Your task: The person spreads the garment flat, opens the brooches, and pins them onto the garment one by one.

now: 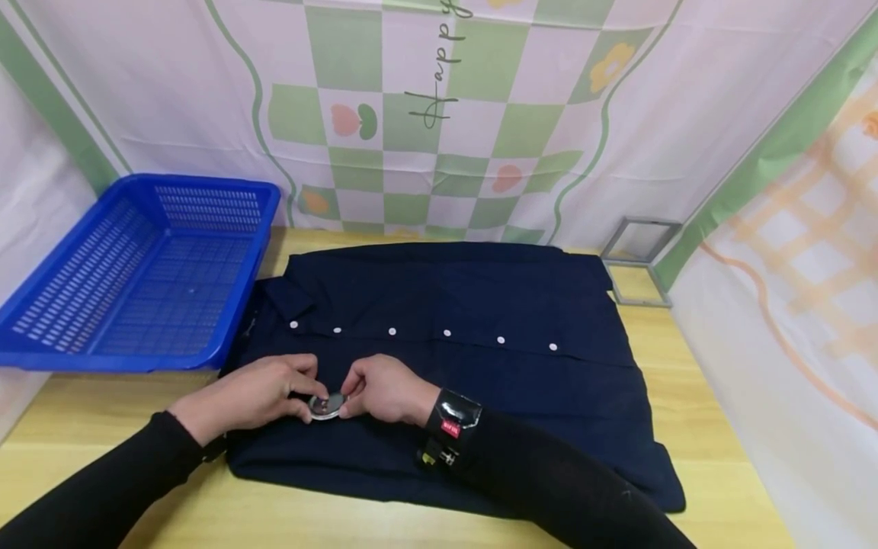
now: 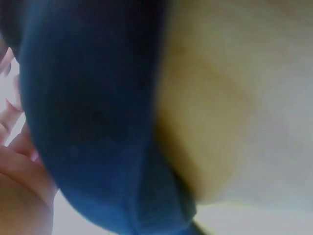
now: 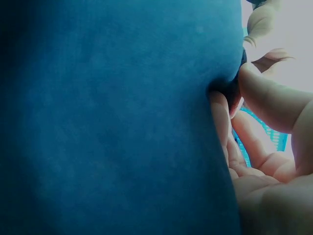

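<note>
A navy button-up shirt lies spread on its side across the table, its collar to the left and a row of white buttons along its middle. Over the shirt's front, near the collar end, is a small round silvery disc. My left hand pinches its left edge with thumb and fingers, while my right hand pinches the right edge. Blurred navy cloth fills much of the left wrist view. In the right wrist view, bent fingers and thumb meet at the cloth's edge, with the disc hidden.
To the left, a blue perforated plastic basket stands beside the shirt's collar. A small grey open frame is at the back right corner. Printed curtains enclose the wooden table at the back and sides.
</note>
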Motion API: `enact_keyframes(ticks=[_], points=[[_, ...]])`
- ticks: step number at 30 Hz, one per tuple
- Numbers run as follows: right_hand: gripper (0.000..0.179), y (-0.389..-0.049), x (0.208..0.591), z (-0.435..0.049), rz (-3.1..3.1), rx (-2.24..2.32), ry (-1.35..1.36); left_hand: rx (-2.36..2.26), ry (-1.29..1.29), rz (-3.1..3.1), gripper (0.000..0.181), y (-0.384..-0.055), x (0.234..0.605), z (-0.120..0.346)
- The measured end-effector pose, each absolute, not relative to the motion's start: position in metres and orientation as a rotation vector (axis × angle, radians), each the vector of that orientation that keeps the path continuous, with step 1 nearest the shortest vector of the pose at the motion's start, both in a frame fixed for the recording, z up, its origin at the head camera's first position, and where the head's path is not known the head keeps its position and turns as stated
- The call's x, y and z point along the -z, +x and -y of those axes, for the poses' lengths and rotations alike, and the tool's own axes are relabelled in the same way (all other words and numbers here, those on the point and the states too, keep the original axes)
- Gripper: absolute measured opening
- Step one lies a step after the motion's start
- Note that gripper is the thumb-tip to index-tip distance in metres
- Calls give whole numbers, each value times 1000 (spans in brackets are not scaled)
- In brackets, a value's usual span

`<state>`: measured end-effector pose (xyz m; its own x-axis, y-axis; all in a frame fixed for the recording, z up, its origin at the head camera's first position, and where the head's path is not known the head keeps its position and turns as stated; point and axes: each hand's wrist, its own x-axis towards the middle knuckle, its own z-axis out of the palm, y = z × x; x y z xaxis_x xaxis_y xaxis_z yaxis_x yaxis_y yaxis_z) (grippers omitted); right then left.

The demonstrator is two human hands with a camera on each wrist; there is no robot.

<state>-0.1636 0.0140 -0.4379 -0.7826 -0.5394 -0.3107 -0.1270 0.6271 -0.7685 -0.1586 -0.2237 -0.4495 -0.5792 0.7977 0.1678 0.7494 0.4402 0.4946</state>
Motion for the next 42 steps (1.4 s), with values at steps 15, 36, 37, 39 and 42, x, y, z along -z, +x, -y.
enact_keyframes(ticks=[15, 36, 37, 39, 42], points=[[22, -165, 442, -14, -2309, 1043, -544, -660, 1432, -2609, 22, -155, 443, 218], [15, -168, 446, -15, -2313, 1058, -563, -689, 1224, -2562, 27, -154, 438, 227], [14, -168, 445, -15, -2302, 1066, -560, -691, 1213, -2562, 27, -154, 438, 227], [13, -168, 444, -16, -2279, 1081, -554, -709, 1197, -2553, 27, -154, 437, 227], [12, -169, 442, -16, -2250, 1102, -536, -743, 1163, -2533, 27, -155, 436, 228]])
